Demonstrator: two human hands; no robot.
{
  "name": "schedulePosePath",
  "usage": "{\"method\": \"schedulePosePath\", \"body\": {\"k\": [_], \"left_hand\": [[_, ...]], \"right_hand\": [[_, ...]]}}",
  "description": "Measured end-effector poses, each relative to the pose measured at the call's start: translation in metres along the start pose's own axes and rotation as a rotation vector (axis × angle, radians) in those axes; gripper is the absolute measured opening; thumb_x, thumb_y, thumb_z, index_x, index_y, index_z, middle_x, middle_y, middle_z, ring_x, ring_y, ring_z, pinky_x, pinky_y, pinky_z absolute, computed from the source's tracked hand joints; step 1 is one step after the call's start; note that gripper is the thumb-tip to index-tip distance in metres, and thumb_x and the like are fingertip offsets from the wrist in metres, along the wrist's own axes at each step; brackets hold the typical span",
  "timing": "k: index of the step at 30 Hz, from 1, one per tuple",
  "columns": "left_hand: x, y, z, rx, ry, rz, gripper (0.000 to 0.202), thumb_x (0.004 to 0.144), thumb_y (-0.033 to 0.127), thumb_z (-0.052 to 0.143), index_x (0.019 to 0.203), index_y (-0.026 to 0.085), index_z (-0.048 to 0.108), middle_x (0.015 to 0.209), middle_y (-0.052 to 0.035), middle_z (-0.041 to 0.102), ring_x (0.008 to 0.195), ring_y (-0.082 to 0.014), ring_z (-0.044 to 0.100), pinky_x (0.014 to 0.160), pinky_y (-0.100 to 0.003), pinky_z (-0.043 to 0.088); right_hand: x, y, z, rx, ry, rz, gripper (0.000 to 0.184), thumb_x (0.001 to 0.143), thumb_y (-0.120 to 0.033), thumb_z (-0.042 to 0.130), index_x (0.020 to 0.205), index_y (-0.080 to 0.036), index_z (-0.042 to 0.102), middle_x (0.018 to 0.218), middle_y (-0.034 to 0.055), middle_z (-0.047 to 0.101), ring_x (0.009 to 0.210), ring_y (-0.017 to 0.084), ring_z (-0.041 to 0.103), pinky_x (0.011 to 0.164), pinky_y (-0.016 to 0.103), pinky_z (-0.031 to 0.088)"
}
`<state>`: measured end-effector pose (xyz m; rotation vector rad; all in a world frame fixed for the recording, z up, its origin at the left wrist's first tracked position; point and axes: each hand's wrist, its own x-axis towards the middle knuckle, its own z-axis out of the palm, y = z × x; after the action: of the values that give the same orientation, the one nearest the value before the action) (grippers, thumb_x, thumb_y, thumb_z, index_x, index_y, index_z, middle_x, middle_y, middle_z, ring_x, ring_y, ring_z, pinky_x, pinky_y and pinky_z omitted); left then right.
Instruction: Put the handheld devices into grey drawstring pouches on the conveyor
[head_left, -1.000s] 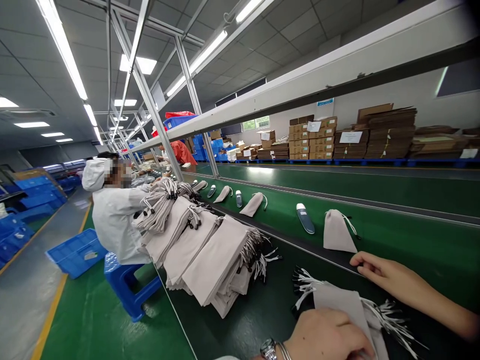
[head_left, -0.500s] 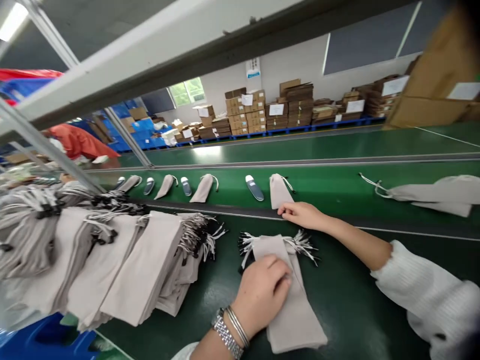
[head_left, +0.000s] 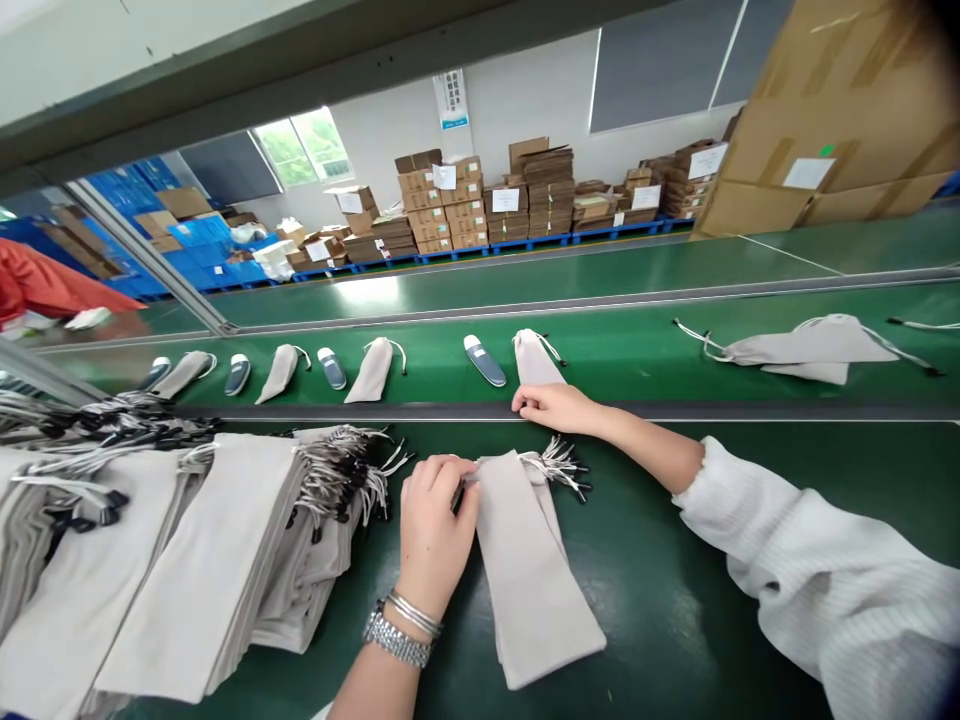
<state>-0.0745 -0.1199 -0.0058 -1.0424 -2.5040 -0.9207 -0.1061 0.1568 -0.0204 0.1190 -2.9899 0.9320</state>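
My left hand (head_left: 439,520), wearing a watch and bangles, is closed at the upper left corner of a small stack of light grey drawstring pouches (head_left: 536,570). Its fingertips pinch at the cord end there, and the cords on that side are hidden. White cords with black tips (head_left: 559,465) fan out at the stack's right. My right hand (head_left: 559,408) hovers by the belt's near edge with fingers curled, nothing visible in them. Just behind it a single grey pouch (head_left: 534,355) lies on the green belt, its lower end covered by the hand. Left of that lies a blue-grey slipper-shaped item (head_left: 484,361).
Larger pouch piles (head_left: 217,540) cover the left of the table. More pouches (head_left: 371,370) and slipper-shaped items (head_left: 331,368) lie along the belt (head_left: 622,350), with loose pouches (head_left: 817,345) at right. A metal post (head_left: 150,260) stands left, and a beam (head_left: 300,110) crosses overhead.
My left hand has moved from the middle of the pouch stack to its upper left corner. My right hand stays near the belt pouch. The view has shifted to the right.
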Motion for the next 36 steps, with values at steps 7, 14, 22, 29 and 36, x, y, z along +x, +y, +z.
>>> {"method": "schedulePosePath", "body": {"k": [7, 14, 22, 29, 36], "left_hand": [[-0.001, 0.007, -0.004, 0.081, 0.038, 0.052, 0.015, 0.087, 0.007, 0.056, 0.084, 0.021, 0.056, 0.087, 0.0009, 0.063, 0.087, -0.0205, 0.057, 0.085, -0.039, 0.036], [-0.001, 0.005, -0.003, 0.048, -0.009, 0.057, 0.017, 0.088, 0.006, 0.05, 0.08, 0.021, 0.05, 0.083, 0.0005, 0.059, 0.085, -0.0205, 0.053, 0.086, -0.039, 0.034], [-0.004, 0.011, -0.009, -0.428, -0.106, 0.035, 0.015, 0.095, 0.018, 0.046, 0.08, 0.021, 0.045, 0.079, 0.0, 0.051, 0.074, -0.017, 0.046, 0.07, -0.03, 0.036], [-0.001, 0.016, -0.011, -0.712, -0.105, -0.093, 0.015, 0.089, 0.022, 0.061, 0.076, 0.019, 0.053, 0.077, -0.0001, 0.049, 0.073, -0.0158, 0.044, 0.068, -0.028, 0.035], [-0.002, 0.021, -0.017, -0.847, -0.066, -0.119, 0.015, 0.083, 0.021, 0.069, 0.073, 0.019, 0.059, 0.085, -0.0027, 0.05, 0.083, -0.0176, 0.049, 0.073, -0.028, 0.04]], "right_hand": [[0.001, 0.004, 0.004, 0.028, 0.012, 0.006, 0.017, 0.089, -0.026, 0.054, 0.1, -0.024, 0.067, 0.077, -0.0027, 0.068, 0.07, 0.014, 0.06, 0.06, 0.023, 0.034], [0.049, 0.002, -0.003, 0.006, 0.246, 0.178, 0.028, 0.09, -0.026, 0.054, 0.117, -0.019, 0.056, 0.11, 0.009, 0.066, 0.095, 0.021, 0.061, 0.075, 0.028, 0.041], [0.075, -0.019, -0.009, 0.3, 0.223, 0.316, 0.026, 0.077, -0.026, 0.063, 0.098, -0.013, 0.055, 0.088, 0.0116, 0.064, 0.071, 0.02, 0.059, 0.058, 0.028, 0.04], [0.001, -0.07, -0.015, 0.763, 0.213, 0.0, 0.038, 0.091, -0.048, 0.046, 0.116, -0.02, 0.04, 0.09, 0.0049, 0.065, 0.062, 0.013, 0.057, 0.053, 0.025, 0.045], [-0.043, -0.102, -0.008, 0.942, 0.117, -0.277, 0.055, 0.083, -0.044, 0.071, 0.118, -0.025, 0.033, 0.09, 0.0013, 0.066, 0.076, 0.017, 0.065, 0.063, 0.028, 0.049]]}}
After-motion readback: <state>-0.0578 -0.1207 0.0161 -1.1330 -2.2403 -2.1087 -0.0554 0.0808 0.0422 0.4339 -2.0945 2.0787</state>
